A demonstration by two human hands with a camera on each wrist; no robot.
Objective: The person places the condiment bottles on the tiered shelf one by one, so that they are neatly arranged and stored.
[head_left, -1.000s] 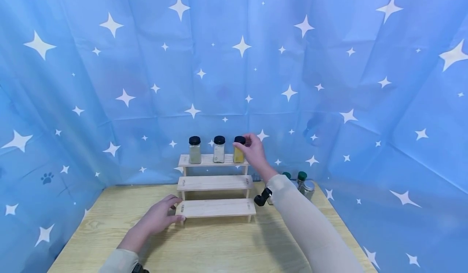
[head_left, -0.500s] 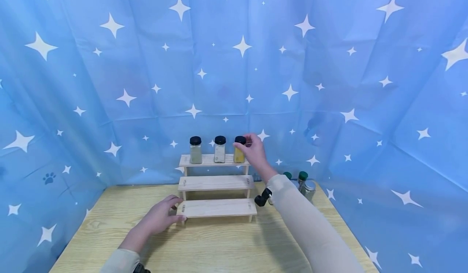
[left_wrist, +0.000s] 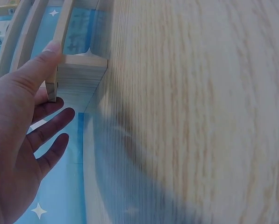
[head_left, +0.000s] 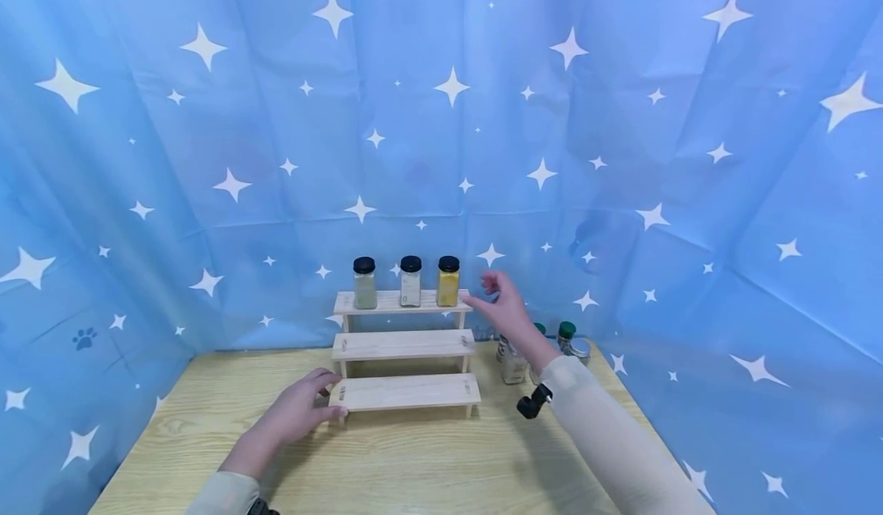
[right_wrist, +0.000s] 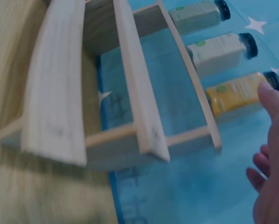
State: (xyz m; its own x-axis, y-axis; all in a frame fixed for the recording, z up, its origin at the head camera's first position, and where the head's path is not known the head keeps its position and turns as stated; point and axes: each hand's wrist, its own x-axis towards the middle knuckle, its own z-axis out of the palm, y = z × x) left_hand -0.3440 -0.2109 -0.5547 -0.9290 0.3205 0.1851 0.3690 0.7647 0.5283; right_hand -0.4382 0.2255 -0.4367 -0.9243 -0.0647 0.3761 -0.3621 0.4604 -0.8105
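A three-step wooden rack (head_left: 403, 344) stands on the table. On its top step three spice jars with black lids stand upright in a row: a pale green jar (head_left: 365, 285), a white one (head_left: 410, 283) and a yellow one (head_left: 448, 283). My left hand (head_left: 293, 410) holds the left end of the bottom step between thumb and index finger, the other fingers loose, as the left wrist view shows. Just right of the yellow jar, my right hand (head_left: 508, 306) is apart from it in the head view, holding nothing, its fingers loosely bent.
At the table's back right, behind my right forearm, several more jars stand together, among them a clear jar (head_left: 513, 367) and one with a green lid (head_left: 566, 331). A blue star-patterned curtain (head_left: 441, 155) hangs behind and beside the wooden table (head_left: 400, 465).
My right hand has let go of the yellow jar and moved right and slightly down. The jar stays on the top step. My left hand keeps its place on the rack.
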